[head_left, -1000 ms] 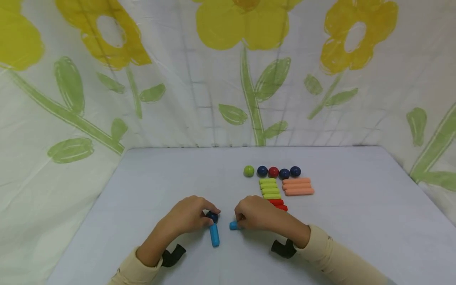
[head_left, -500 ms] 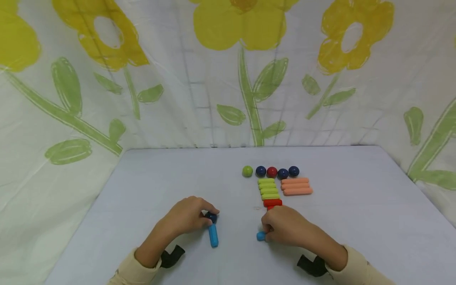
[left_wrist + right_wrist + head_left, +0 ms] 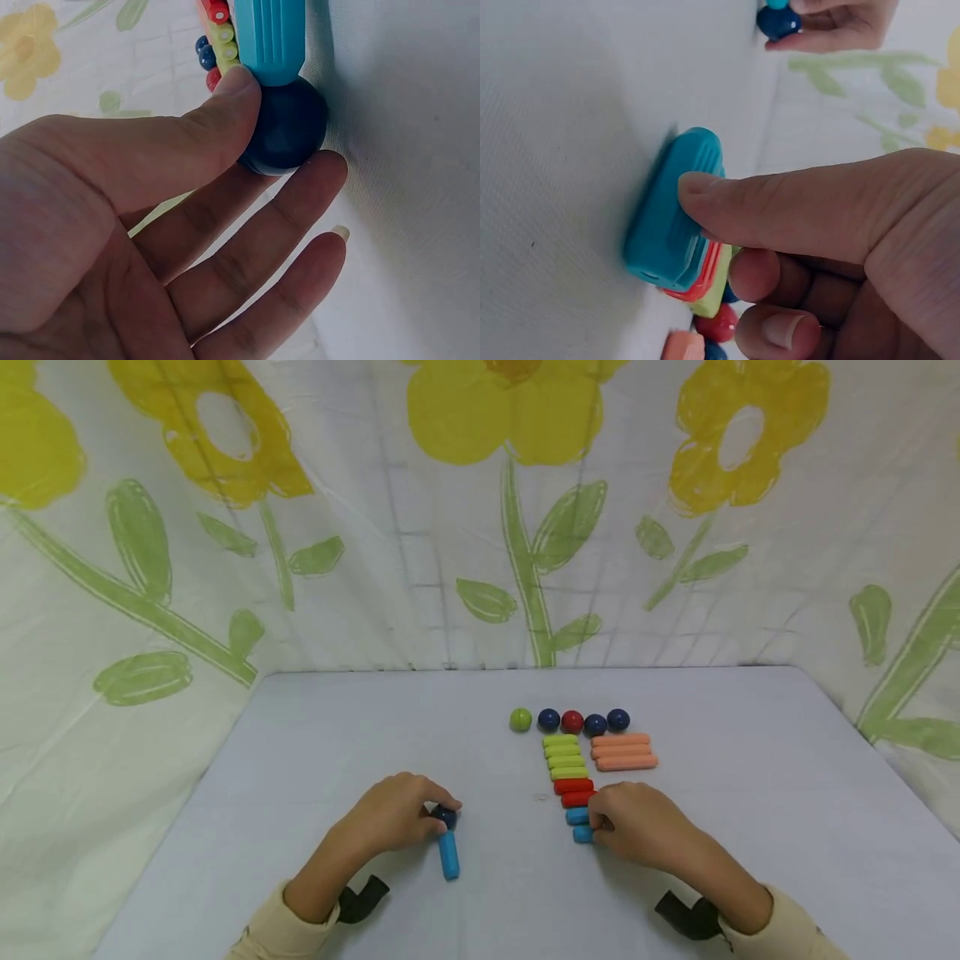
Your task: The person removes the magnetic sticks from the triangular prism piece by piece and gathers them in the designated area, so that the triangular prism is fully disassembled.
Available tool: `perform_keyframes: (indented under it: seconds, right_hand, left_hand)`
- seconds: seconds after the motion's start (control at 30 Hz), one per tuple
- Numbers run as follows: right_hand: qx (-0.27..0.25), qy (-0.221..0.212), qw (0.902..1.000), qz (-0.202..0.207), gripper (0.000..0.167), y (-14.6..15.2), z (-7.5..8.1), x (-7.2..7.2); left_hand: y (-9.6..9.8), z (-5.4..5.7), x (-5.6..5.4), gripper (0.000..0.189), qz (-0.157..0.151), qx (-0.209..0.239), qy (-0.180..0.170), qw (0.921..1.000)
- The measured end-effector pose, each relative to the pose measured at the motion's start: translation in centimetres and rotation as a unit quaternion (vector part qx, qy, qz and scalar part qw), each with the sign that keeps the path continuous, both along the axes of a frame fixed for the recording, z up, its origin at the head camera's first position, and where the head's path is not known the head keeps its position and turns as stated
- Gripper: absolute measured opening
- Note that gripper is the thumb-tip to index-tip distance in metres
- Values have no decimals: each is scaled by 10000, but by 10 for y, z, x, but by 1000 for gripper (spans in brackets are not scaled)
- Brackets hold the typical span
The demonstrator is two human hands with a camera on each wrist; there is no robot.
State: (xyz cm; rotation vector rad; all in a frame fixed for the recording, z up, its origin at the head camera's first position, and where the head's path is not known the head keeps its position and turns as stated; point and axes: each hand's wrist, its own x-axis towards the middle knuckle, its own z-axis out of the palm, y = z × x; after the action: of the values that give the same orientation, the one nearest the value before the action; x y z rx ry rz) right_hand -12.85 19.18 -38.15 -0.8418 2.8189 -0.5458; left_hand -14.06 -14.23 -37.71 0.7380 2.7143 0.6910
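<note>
Left hand [image 3: 397,817] pinched a glossy dark-blue ball [image 3: 446,816], a ribbed blue stick [image 3: 449,855] stuck to it. Right hand [image 3: 637,822] gripped a ribbed blue rounded stick [image 3: 582,834], just below red sticks [image 3: 574,792] on matte grey tabletop [image 3: 360,735].

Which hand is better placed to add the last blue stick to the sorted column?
Probably left: the left hand pinches the dark ball joined to that blue stick; the right hand is busy at the column.
</note>
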Motion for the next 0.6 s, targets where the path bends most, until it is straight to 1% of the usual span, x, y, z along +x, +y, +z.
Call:
perform_keyframes:
  seconds: [0.07, 0.2, 0.3, 0.43, 0.53, 0.6]
  right_hand:
    - [15, 89, 9999, -53, 19, -1, 0, -1]
    - [45, 110, 9998, -141, 19, -3, 0, -2]
    - [-2, 142, 9998, -123, 20, -6, -2, -2]
    - [-221, 253, 9994, 104, 19, -11, -3, -1]
    - [-317, 343, 9983, 340, 15, -19, -2, 1]
    - [-317, 353, 9978, 455, 11, -27, 1, 2]
  left_hand:
    - [0, 0, 0, 25, 6, 14, 36, 10000]
    - [-1, 0, 0, 26, 95, 20, 179, 9998]
    - [-2, 0, 0, 28, 140, -3, 238, 9996]
    - [-2, 1, 1, 30, 2, -83, 47, 10000]
    - [2, 1, 4, 32, -156, -134, -157, 9997]
    - [4, 0, 5, 33, -232, -180, -187, 9994]
